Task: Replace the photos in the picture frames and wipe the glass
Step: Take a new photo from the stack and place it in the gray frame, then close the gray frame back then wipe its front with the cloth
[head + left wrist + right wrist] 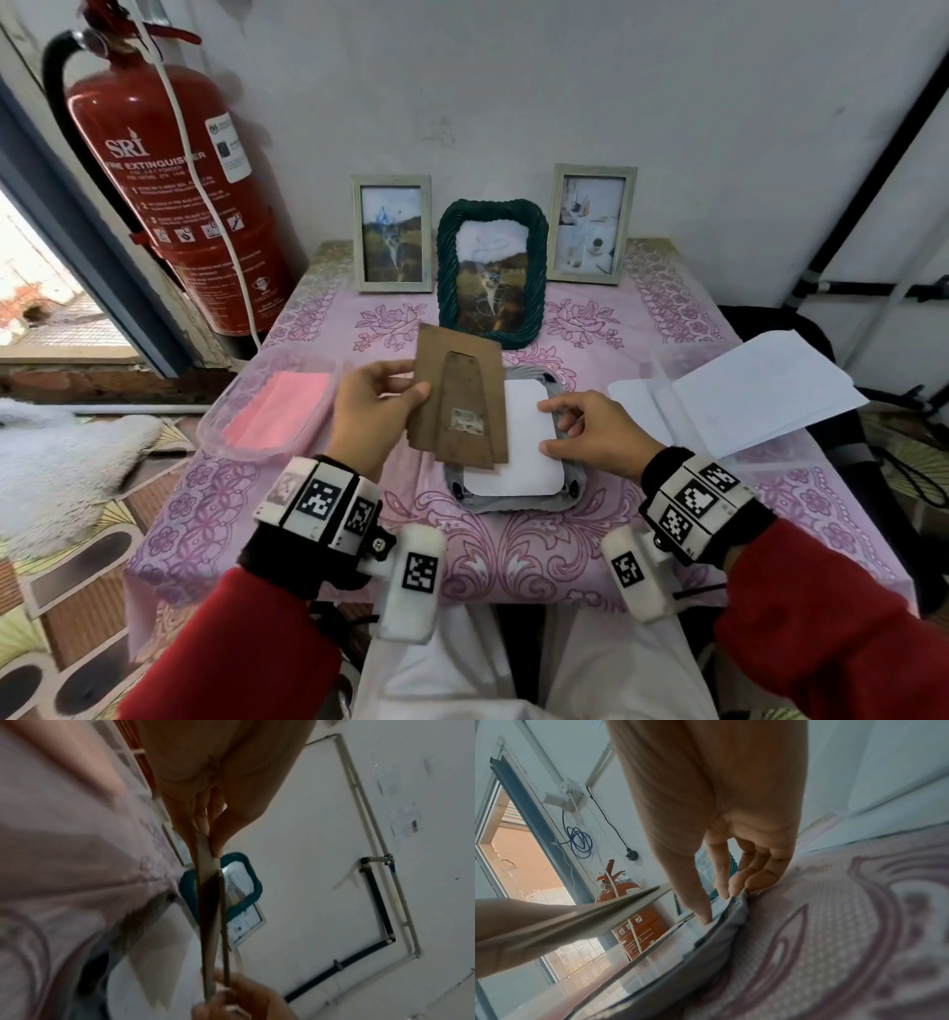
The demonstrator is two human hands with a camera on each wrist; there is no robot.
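Tabletop (pixel 667 318): pink floral cloth, three standing frames at the back wall.
Left grip (pixel 372 411): your hand pinches the brown backing board (pixel 457 406), lifted.
Right grip (pixel 595 437): your fingertips pinch the white photo (pixel 524 442) edge.
Grey frame (pixel 513 506): face down, centre.

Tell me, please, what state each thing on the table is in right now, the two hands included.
Backing board: off its frame, held in the air by the left hand.
Grey frame: face down, back open, white sheet showing.
Right hand: fingers on the sheet's right edge.
Green frame: upright, photo in.
Two pale frames: upright, photos in.
Plastic tray: holds a pink cloth.
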